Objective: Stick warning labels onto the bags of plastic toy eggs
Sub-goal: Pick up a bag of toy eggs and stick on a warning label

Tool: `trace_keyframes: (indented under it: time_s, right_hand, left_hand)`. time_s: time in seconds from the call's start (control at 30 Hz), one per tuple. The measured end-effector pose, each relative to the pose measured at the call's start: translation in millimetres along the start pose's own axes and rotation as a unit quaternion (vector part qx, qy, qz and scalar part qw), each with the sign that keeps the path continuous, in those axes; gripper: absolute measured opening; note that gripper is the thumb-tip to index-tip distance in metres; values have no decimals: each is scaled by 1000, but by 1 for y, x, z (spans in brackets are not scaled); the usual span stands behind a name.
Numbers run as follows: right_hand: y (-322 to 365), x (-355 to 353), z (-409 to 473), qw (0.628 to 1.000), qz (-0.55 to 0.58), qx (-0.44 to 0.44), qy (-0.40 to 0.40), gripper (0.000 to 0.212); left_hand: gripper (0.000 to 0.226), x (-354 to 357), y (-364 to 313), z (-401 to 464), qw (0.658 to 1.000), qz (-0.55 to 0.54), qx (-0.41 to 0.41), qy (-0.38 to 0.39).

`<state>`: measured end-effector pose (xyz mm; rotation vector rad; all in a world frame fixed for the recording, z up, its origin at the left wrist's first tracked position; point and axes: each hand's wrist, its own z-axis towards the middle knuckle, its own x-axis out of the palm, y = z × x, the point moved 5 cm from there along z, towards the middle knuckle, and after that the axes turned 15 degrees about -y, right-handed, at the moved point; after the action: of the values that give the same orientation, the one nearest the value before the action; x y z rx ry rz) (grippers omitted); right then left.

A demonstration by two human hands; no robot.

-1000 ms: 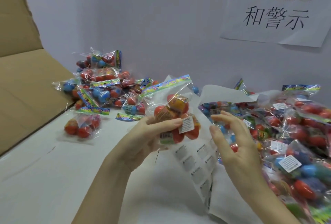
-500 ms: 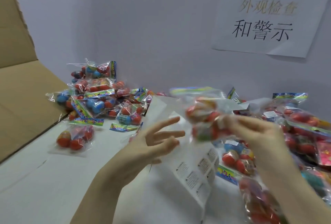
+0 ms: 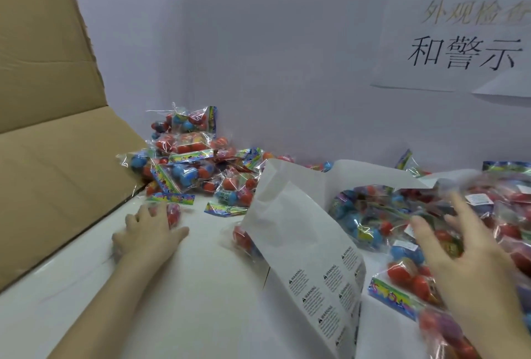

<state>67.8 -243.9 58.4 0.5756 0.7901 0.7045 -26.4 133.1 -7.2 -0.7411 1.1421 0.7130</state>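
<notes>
Bags of toy eggs, two heaps: left hand point(image 3: 149, 232) laid over a lone unlabelled bag point(image 3: 169, 212), apparently taking it; right hand point(image 3: 465, 246) spread, empty, above the labelled heap point(image 3: 494, 212); label sheet point(image 3: 313, 246) between them.

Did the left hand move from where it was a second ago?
Yes. The left hand went left and down, away from the label sheet, onto a bag of eggs on the table near the cardboard box.
</notes>
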Motion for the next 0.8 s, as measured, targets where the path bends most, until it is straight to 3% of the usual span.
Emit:
trace_keyframes:
  time_s: [0.1, 0.2, 0.27, 0.37, 0.47, 0.53, 0.57, 0.63, 0.7, 0.8]
  right_hand:
    - [10, 3, -8, 993, -48, -105, -26, 58]
    - [22, 2, -14, 988, -12, -143, -56, 40]
    - [29, 0, -18, 987, 57, -144, -52, 31]
    - [28, 5, -19, 970, 241, 16, 43, 47]
    - [28, 16, -22, 866, 432, 176, 181, 93]
    - [32, 16, -24, 810, 506, 212, 207, 95]
    - [33, 14, -25, 799, 523, 214, 204, 90]
    - [27, 9, -26, 833, 488, 203, 165, 69]
    - [23, 5, -25, 872, 430, 194, 131, 43]
    - [23, 3, -22, 873, 430, 191, 127, 36]
  left_hand:
    - [39, -19, -3, -6, 991, -77, -58, -92]
    - [35, -61, -15, -24, 926, -276, -68, -248]
    - [33, -103, -36, -50, 841, -384, 20, -382]
    - [32, -143, -85, -103, 736, -438, 238, -458]
    - [38, -139, -125, -146, 667, -402, 417, -468]
    - [50, -124, -143, -161, 653, -365, 472, -467]
    - [52, -116, -149, -163, 654, -361, 482, -458]
    - [47, -105, -153, -164, 663, -404, 480, -408]
    - [54, -101, -150, -160, 655, -515, 462, -304]
    - [62, -95, -141, -150, 652, -627, 376, -199]
